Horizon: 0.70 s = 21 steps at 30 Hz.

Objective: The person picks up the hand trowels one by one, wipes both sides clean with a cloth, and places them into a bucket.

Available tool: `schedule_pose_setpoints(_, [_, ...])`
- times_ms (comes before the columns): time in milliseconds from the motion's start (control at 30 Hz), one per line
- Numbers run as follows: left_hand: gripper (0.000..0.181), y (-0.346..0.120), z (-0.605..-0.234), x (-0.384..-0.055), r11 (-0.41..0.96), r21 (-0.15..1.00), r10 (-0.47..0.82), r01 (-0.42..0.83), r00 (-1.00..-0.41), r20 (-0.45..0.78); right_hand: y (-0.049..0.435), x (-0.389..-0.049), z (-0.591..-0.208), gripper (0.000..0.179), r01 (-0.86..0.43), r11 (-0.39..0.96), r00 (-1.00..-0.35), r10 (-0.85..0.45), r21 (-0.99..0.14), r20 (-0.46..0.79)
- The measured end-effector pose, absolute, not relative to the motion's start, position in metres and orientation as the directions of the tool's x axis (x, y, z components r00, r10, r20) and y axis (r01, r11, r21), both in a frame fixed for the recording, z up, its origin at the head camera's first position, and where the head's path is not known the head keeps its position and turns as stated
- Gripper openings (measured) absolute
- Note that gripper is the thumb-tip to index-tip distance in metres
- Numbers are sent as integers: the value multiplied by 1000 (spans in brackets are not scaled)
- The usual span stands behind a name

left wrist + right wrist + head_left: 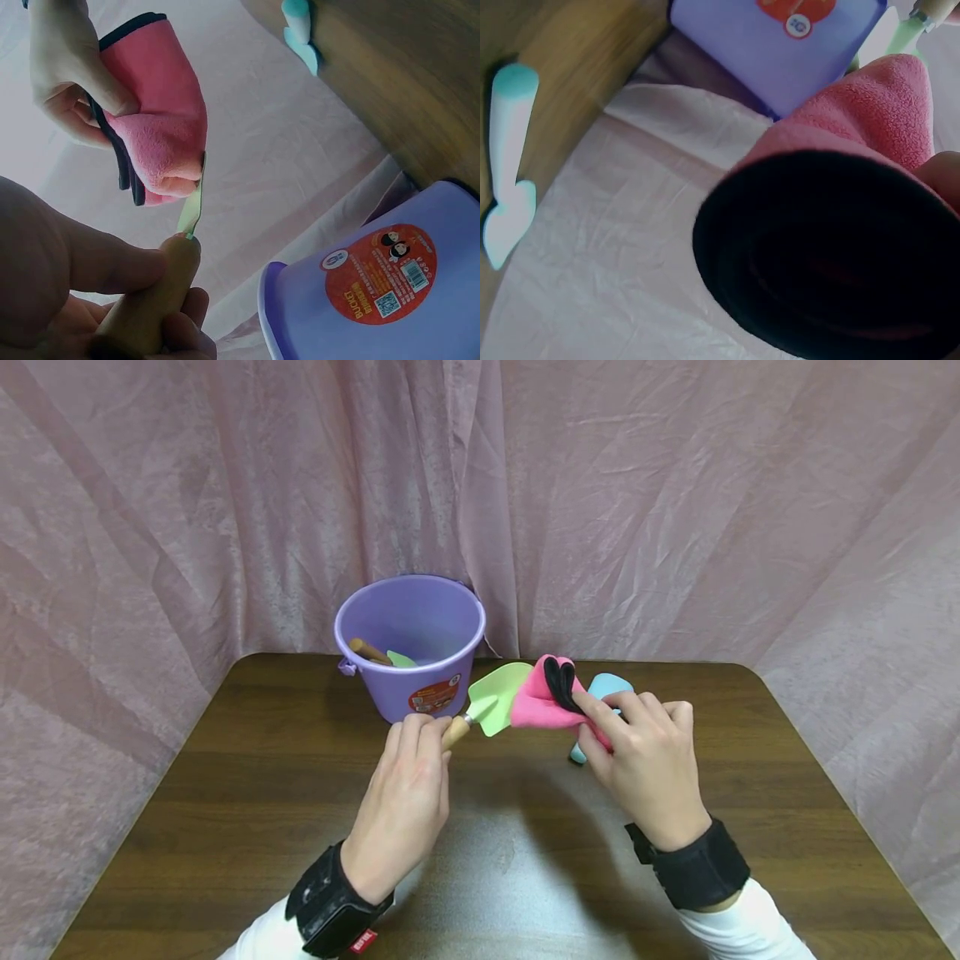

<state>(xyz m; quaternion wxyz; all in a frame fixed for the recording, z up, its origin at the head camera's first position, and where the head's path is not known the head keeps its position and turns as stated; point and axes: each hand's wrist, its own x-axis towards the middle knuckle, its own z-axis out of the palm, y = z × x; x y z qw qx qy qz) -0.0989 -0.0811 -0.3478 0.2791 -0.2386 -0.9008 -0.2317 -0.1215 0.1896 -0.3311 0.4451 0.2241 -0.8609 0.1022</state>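
Note:
My left hand (402,793) grips the wooden handle (161,300) of a small trowel with a light green blade (495,695), held above the table. My right hand (648,760) pinches a pink cloth (542,697) with black edging, folded against the far end of the blade and covering its tip. In the left wrist view the thumb presses along the handle, and the cloth (161,142) wraps over the blade. Black edging (727,247) fills much of the right wrist view, where the right fingers are mostly hidden.
A purple bucket (408,681) stands at the back of the wooden table (247,793). Inside it lies a tool with a wooden handle (367,651) and a green part. A light blue toy shovel (511,150) lies behind the right hand. Pink curtains (675,510) hang behind the table.

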Motion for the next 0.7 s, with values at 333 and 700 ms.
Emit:
schedule_pose_setpoints(333, [34,-79,-350,-99,781,289,289,554,-731,618,179,-117,-338,30,-538,841,-539,-296,-52,788])
schedule_pose_setpoints(700, [33,-75,-352,-100,788,282,280,548,-726,628,168,-111,-343,27,-573,761,-723,-293,-305,626])
